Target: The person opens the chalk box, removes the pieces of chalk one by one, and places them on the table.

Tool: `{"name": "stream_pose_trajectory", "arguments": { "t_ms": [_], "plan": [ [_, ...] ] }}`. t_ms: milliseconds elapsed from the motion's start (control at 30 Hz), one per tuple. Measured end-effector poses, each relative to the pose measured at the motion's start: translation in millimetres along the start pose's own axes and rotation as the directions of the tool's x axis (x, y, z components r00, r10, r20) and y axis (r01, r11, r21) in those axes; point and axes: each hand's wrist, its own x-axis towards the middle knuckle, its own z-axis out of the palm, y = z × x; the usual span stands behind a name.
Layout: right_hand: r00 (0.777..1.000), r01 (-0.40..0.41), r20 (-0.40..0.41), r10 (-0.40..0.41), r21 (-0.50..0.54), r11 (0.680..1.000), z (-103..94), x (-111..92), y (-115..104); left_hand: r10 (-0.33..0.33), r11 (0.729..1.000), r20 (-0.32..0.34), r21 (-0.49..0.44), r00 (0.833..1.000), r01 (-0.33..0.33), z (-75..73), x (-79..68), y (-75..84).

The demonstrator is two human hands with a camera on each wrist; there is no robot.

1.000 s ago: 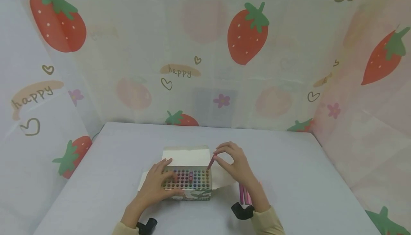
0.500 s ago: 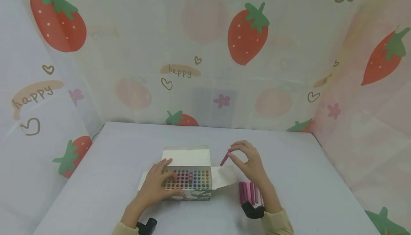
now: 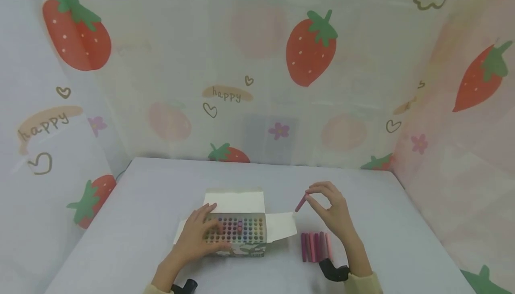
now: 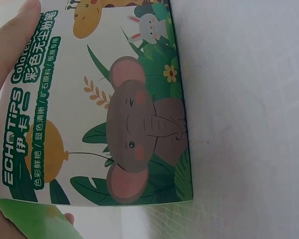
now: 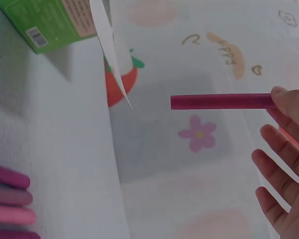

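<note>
My left hand [image 3: 195, 236] holds an open chalk box [image 3: 245, 250] at its left end, thumb against the front wall and fingers reaching over the top. In the left wrist view the thumb lies on the printed box front [image 4: 124, 114], which shows an elephant. Coloured chalk ends fill rows of holes inside. My right hand [image 3: 334, 209] pinches a magenta chalk stick [image 5: 219, 101] at one end between thumb and index finger. The stick tilts down to the left in the head view, apart from the box. The other right fingers are spread.
Several pink and purple chalk sticks [image 3: 315, 247] lie side by side on the white table [image 3: 225, 280], right of the box. The box's right flap [image 3: 280, 226] sticks out toward them, and its lid [image 3: 234, 201] stands folded back. A strawberry-print curtain [image 3: 181, 61] encloses the table.
My right hand has carried the magenta chalk stick away from the box's right end, out to the right. The row of sticks has come into fuller view. My left hand stays on the box.
</note>
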Motion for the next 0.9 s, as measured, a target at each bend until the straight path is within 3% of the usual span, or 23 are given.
{"name": "stream_pose_trajectory", "arguments": {
  "t_ms": [467, 900],
  "plan": [
    [0.998, -0.013, -0.059, 0.008, -0.094, 0.995, -30.9, -16.7, 17.9, -0.023, 1.000, 0.016, 0.001, 1.000, 0.023, -5.0, -1.5, 4.6],
    [0.997, -0.059, -0.047, 0.053, -0.143, 0.988, -48.1, -38.6, 33.9, -0.021, 0.999, 0.018, -0.025, 1.000, 0.022, -4.0, -2.6, 6.5]
  ]
}}
